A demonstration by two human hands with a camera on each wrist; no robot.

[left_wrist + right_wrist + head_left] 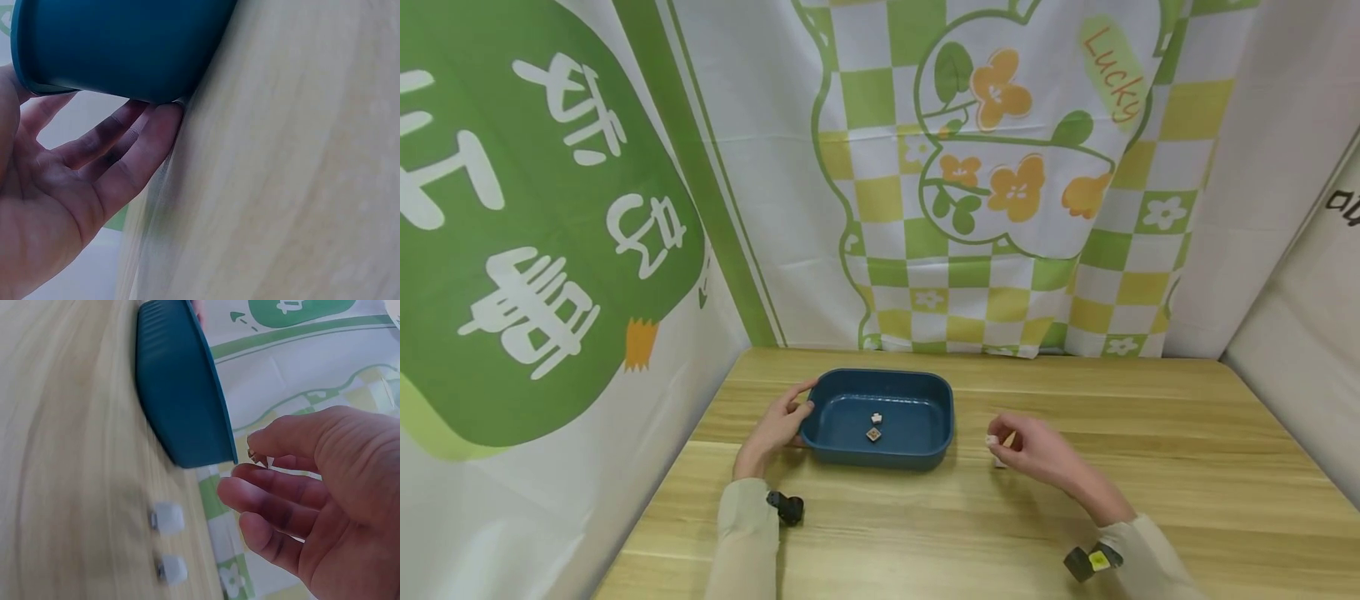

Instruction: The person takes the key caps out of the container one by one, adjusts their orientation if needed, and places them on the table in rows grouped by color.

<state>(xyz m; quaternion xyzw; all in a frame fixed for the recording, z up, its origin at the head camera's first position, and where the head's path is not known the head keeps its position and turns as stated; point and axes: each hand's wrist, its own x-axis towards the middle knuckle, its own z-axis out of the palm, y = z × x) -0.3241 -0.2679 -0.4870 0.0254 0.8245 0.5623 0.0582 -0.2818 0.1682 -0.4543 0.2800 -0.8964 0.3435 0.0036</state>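
Observation:
A deep blue rectangular basin (pixel 880 457) stands on the table, with two small blocks inside: a whitish one (pixel 876 418) and one with a brownish patterned top (pixel 873 434). At the basin's left end my left hand (pixel 781 427) grips the wall, thumb at the rim; the left wrist view shows its fingers (pixel 140 150) against the outside. To the right of the basin, my right hand (pixel 1037 450) pinches a small whitish block (pixel 992 440) between thumb and fingertips, above the table. Two pale blocks (pixel 169 517) lie on the table beneath it in the right wrist view.
The wooden table (pixel 925 533) reaches back to a hanging cloth (pixel 970 275) with green and yellow checks. A printed cloth (pixel 550 250) closes off the left side, and a pale one (pixel 1300 317) the right. Dark wrist cameras sit on both sleeves.

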